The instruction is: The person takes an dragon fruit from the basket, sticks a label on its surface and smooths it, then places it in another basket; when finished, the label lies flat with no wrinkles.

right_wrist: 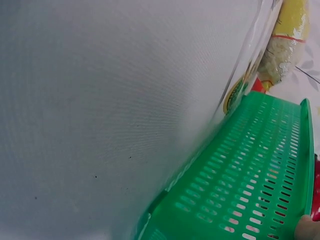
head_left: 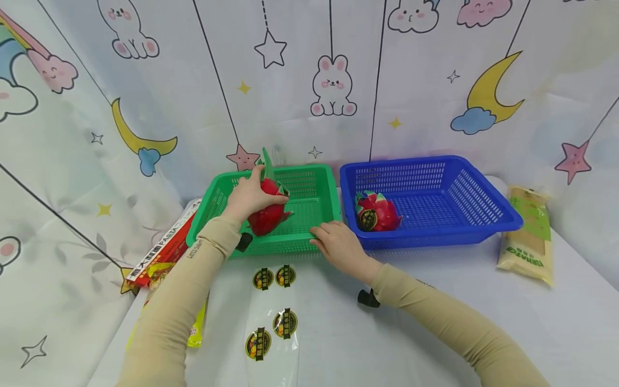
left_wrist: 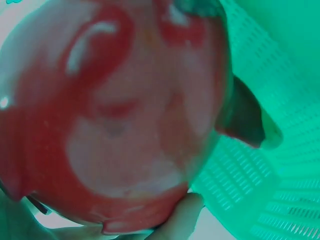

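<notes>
My left hand [head_left: 252, 196] grips a red dragon fruit [head_left: 266, 221] with green-tipped scales, over the left part of the green basket [head_left: 309, 237]. Close up in the left wrist view, the dragon fruit [left_wrist: 115, 115] fills much of the picture, a finger [left_wrist: 182, 217] showing beneath it. My right hand [head_left: 342, 248] holds the front rim of that basket near its right corner. Only a fingertip [right_wrist: 307, 227] of it shows at the rim in the right wrist view. Another dragon fruit [head_left: 379, 212], bearing a round black-and-gold sticker, lies at the left inside the blue basket [head_left: 435, 238].
On the table in front lies a clear strip [head_left: 273, 301] with several round black-and-gold stickers. Red and yellow food packages [head_left: 162, 252] lie to the left, partly behind my left arm. A beige-and-green packet [head_left: 528, 236] lies right of the blue basket. A patterned curtain [head_left: 290, 118] hangs behind.
</notes>
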The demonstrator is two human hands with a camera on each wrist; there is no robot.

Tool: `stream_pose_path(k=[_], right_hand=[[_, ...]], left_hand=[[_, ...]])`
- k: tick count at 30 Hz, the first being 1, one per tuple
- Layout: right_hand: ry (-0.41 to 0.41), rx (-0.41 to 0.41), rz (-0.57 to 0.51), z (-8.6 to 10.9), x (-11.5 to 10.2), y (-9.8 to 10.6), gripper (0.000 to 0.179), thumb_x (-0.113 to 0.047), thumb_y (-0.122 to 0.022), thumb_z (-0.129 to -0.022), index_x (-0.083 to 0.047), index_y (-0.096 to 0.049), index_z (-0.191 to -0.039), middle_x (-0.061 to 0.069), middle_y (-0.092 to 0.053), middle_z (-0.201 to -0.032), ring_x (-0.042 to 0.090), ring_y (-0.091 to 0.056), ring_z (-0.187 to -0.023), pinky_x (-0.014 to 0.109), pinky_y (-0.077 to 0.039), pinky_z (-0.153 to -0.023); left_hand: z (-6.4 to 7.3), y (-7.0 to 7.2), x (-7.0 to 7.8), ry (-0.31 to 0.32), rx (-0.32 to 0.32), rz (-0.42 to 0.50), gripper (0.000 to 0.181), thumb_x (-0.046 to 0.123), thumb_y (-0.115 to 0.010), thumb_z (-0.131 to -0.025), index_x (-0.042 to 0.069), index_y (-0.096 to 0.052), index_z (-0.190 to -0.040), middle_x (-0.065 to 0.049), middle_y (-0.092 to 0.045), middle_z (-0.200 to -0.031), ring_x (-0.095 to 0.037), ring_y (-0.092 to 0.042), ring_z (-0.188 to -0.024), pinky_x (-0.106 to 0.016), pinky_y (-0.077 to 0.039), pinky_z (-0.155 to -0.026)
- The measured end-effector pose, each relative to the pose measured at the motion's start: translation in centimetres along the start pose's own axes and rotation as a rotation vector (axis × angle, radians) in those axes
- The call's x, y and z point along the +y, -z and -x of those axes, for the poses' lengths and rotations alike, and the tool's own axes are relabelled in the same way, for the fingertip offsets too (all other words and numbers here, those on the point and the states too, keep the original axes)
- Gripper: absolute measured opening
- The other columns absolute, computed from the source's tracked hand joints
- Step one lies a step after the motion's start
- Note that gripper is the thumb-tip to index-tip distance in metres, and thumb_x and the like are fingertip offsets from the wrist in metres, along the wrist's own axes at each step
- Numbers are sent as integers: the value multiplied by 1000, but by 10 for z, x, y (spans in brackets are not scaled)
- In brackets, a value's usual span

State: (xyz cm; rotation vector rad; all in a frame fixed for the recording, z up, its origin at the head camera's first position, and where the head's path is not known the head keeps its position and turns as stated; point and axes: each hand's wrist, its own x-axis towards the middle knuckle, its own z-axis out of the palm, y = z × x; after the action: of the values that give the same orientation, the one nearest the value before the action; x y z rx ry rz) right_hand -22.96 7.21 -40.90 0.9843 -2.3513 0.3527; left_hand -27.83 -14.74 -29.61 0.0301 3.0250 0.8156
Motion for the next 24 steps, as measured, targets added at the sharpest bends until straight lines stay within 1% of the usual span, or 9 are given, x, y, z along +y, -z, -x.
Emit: stream_pose_path(k=[5, 13, 18, 24], right_hand=[[4, 3, -2, -1, -1, 0, 21, -24, -61, -89, -9, -66, -103, 2, -66, -89, 18, -62, -86, 34, -47, -86], [1, 5, 0, -2, -1, 2, 20, -23, -63, -88, -9, -66, -102, 2, -65, -88, 18, -62, -85, 34, -47, -86], [6, 9, -2, -2, -2, 2, 20, -22, -63, -87, -9, -67, -101, 2, -66, -87, 18, -62, -84, 33, -47, -86], [0, -13, -16, -1, -3, 6, 20, -23, -63, -88, -8, -67, -101, 2, -66, -87, 19, -62, -85, 34, -47, -86]], left_hand=[[7, 7, 8, 7, -9, -32, 97, 55, -68, -72, 22, -15, -146, -22, -40, -129, -40, -46, -112, -50, -50, -81], [25, 17, 21, 13, -11, -86, 97, 56, -68, -71, 23, -16, -146, -20, -42, -127, -38, -47, -110, -48, -51, -78], [36, 17, 25, -1, -15, -117, 97, 58, -67, -70, 25, -16, -146, -20, -42, -127, -37, -48, -109, -48, -51, -78], [49, 15, 31, -29, -16, -143, 97, 58, -68, -70, 24, -18, -146, -19, -44, -124, -37, -50, -106, -47, -52, -76]])
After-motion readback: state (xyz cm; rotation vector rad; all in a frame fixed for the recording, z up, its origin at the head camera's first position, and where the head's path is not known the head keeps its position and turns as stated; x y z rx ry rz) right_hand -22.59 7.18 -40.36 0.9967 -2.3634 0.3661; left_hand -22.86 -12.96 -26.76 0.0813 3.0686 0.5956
